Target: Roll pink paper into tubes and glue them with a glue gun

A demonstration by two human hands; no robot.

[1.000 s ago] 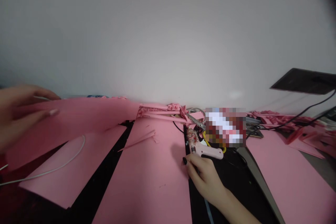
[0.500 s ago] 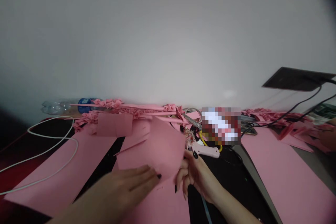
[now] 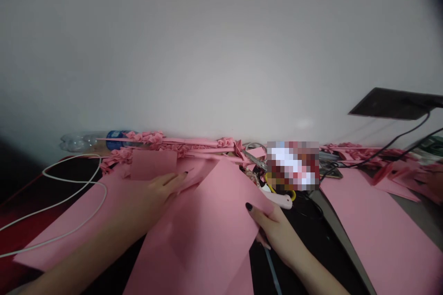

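My right hand [image 3: 278, 235] grips the right edge of a pink sheet of paper [image 3: 221, 216], thumb on top and fingers underneath. The sheet is raised in front of me, over more pink paper. Farther left, my left hand [image 3: 166, 189] reaches forward with its fingers stretched out over other pink paper, the fingertips close to a smaller pink piece [image 3: 152, 164]. Whether they touch the paper below is hard to tell. Just beyond my right hand lies a white glue gun [image 3: 281, 200], partly hidden by the sheet.
Folded pink paper flowers [image 3: 145, 137] on stems line the wall, beside a clear plastic bottle [image 3: 83, 141]. A white cable [image 3: 104, 193] loops over pink paper at left. Yellow-handled scissors [image 3: 293, 193] lie near the glue gun. Large pink sheets [image 3: 377, 226] and a dark panel [image 3: 394, 103] are right.
My left hand has left the held sheet and moved forward and left, over the paper behind. The sheet now lies more spread out, its edge in my right hand, thumb on top.
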